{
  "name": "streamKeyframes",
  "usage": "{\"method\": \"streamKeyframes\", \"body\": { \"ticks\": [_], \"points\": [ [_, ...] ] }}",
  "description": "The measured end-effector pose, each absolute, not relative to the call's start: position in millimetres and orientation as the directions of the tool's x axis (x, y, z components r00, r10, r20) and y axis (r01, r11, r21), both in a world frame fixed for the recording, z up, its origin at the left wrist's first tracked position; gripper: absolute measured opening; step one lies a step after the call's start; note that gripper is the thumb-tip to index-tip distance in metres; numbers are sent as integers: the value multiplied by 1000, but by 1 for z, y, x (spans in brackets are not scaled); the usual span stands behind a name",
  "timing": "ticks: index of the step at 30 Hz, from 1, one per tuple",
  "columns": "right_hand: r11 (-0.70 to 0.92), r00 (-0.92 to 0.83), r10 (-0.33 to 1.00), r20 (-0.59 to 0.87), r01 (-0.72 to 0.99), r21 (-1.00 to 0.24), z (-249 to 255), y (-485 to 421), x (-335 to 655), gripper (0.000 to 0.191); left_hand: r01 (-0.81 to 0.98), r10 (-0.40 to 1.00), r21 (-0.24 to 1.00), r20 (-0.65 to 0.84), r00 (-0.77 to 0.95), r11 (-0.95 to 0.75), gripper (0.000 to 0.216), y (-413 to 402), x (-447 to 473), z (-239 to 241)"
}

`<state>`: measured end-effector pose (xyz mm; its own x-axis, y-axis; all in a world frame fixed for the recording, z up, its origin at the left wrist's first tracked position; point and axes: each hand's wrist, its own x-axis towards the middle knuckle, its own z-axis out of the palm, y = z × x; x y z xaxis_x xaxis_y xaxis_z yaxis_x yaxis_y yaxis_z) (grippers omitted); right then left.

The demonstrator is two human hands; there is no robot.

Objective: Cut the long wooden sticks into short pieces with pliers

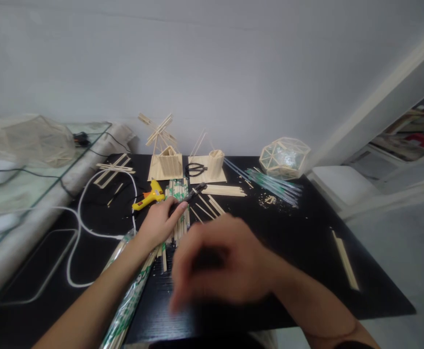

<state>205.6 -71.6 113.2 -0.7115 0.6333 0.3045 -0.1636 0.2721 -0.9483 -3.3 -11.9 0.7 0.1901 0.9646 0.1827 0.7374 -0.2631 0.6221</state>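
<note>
**One hand flat on the sticks, the other a blur**

I stand beside the black table (306, 232). The left hand (159, 223) lies palm down on a loose bundle of sticks (177, 190), fingers close together and only lightly bent, not closed around anything. I think it rests so to stop the round sticks from rolling apart. The bundle lies in the middle of the table, at twelve o'clock from the person, pointing away to the wall. The sticks are pale wood, thin and straight, some with a green printed wrapper.

The right hand (222, 261) hovers nearer, at five o'clock from the left one. It is blurred, with fingers curled down; I cannot tell if it holds something.

Small cutters (193, 192) lie at one o'clock from the left hand, a yellow glue gun (148, 198) at eleven o'clock, both near, probably for easy reach.
</note>
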Motion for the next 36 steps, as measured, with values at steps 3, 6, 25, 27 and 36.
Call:
{"method": "streamKeyframes", "body": {
  "ticks": [3,6,25,27,36],
  "points": [
    [329,-422,849,316,-45,-943,97,-34,217,14,748,967,615,188,169,-250,51,-13,-3,1],
    [384,-172,919,356,180,-906,77,2,234,17,753,971,615,185,152,-235,53,-14,-2,3],
    [386,-231,916,328,288,-876,15,9,195,29,809,975,554,200,102,-198,57,-15,2,7],
    [402,-235,910,340,309,-862,15,8,195,32,824,975,535,200,94,-189,58,-16,3,7],
    [340,-343,900,268,170,-925,21,13,199,33,806,962,541,244,125,-242,51,-17,-3,4]
  ]
}}
